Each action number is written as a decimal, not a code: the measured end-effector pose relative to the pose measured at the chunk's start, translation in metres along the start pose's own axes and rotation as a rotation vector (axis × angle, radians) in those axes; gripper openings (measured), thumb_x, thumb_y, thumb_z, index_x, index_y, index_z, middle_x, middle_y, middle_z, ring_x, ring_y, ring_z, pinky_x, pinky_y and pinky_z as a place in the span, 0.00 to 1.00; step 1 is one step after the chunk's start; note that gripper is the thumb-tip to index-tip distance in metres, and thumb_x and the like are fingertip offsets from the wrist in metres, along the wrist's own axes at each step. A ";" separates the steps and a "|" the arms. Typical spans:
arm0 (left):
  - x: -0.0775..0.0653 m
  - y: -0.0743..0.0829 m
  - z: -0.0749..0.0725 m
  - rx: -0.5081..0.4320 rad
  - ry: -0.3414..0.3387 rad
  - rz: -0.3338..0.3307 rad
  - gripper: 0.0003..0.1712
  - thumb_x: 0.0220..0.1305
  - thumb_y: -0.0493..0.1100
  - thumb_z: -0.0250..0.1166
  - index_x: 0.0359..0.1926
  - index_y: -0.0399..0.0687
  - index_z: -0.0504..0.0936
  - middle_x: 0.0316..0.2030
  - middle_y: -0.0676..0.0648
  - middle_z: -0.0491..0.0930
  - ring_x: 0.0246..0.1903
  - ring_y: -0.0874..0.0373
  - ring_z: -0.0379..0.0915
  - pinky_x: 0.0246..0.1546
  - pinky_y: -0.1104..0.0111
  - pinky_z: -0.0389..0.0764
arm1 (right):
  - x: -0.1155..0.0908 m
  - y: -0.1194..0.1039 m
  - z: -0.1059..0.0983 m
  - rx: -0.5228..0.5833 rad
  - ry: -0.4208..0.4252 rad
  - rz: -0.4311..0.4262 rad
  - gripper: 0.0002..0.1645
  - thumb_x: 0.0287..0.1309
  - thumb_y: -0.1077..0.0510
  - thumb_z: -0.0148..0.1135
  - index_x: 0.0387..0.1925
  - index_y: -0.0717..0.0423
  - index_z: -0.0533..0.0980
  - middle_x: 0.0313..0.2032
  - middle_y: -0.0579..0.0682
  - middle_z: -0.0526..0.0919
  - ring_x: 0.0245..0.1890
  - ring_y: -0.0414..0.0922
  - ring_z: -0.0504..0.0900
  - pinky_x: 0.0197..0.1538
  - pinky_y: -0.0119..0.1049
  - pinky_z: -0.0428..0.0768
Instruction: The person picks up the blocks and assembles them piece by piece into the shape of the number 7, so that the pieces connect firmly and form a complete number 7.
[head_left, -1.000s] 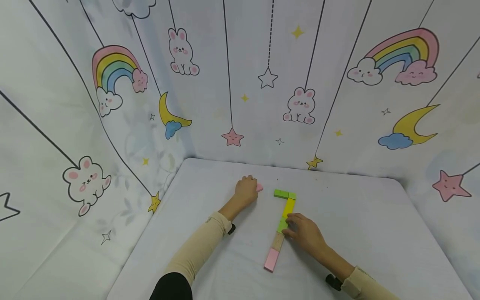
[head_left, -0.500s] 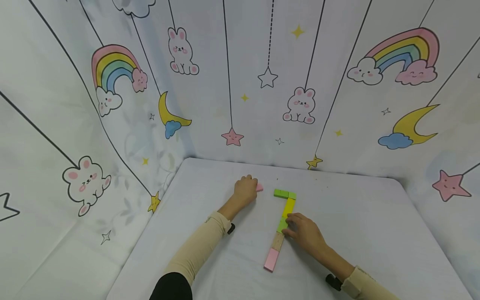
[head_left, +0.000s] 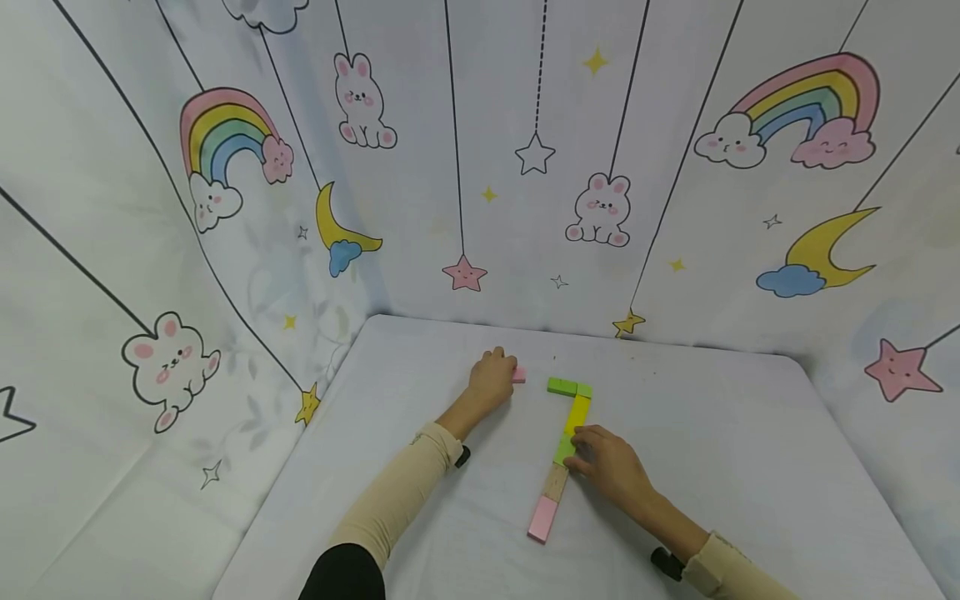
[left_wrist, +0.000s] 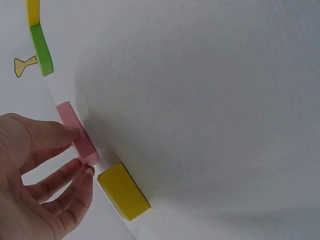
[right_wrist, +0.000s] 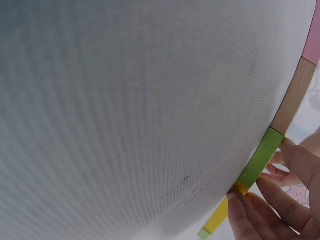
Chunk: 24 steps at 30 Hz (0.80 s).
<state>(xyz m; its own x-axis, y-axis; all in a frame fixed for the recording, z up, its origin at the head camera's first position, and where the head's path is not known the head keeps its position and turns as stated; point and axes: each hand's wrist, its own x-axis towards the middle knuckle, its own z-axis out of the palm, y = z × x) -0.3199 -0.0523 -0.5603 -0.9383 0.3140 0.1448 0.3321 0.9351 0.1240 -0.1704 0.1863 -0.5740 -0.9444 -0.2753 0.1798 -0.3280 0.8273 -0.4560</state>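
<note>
My left hand (head_left: pixel 491 382) pinches a pink block (left_wrist: pixel 77 132) between thumb and fingers, low over the white table at the far left. Beside it in the left wrist view lies a yellow block (left_wrist: pixel 124 192), hidden in the head view. Farther right runs a bent row of blocks, end to end. My right hand (head_left: pixel 611 467) curls its thumb and fingers about the green block (right_wrist: pixel 262 156) in that row, with fingertips also on the yellow block (right_wrist: pixel 217 217) adjoining it. Nearer me the row has a plain wooden block (head_left: pixel 555 482) and a second pink block (head_left: pixel 543 520).
More green blocks (head_left: pixel 562 387) turn left at the row's far end, short of the held pink block. The white tabletop (head_left: pixel 712 433) ends at a back edge before a curtain (head_left: pixel 510 217) printed with rabbits, stars and rainbows.
The pink block in my left hand has turned very slightly. My right hand and the row of blocks stay where they were.
</note>
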 end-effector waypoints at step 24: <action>0.000 0.005 0.000 -0.041 -0.010 0.009 0.17 0.65 0.34 0.67 0.53 0.51 0.88 0.46 0.45 0.80 0.46 0.49 0.78 0.44 0.58 0.82 | 0.001 0.000 0.001 -0.013 -0.009 0.005 0.26 0.53 0.49 0.81 0.50 0.57 0.85 0.57 0.53 0.85 0.59 0.55 0.83 0.61 0.53 0.79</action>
<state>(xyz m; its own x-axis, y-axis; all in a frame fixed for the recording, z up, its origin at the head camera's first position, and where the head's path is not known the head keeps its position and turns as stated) -0.3188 -0.0478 -0.5600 -0.9362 0.3240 0.1361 0.3438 0.9248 0.1630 -0.1709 0.1854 -0.5742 -0.9461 -0.2759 0.1695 -0.3233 0.8351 -0.4452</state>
